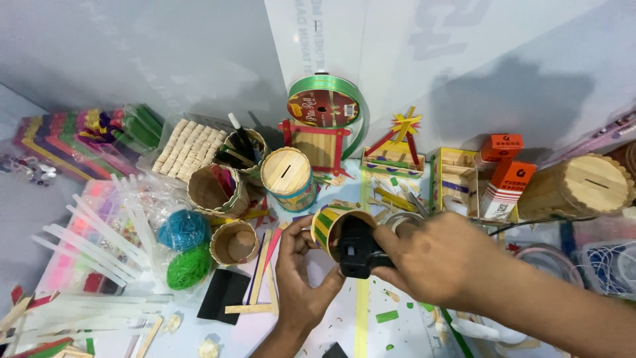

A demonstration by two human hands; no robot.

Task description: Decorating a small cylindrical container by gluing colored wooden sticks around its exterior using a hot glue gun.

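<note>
A small round cup clad in yellow, green and purple wooden craft sticks (326, 223) is lying tilted on its side just above the middle of the white worktop (331, 318), its mouth facing the camera. A black glue gun (356, 246) is pointing into that mouth. The worktop is carrying clutter all round: a stick-covered cylinder with a slotted lid (286, 178), two open cardboard cups (218, 192), balls of blue and green twine (184, 246), clear glue sticks (99, 238), and a green ribbon spool (324, 106) leaning against the grey wall (132, 53). The left hand (301, 278) is coming up from below, fingers curled and gripping the cup's side. The right hand (430, 262) is reaching in from the right, fingers closed tightly around the gun.
</note>
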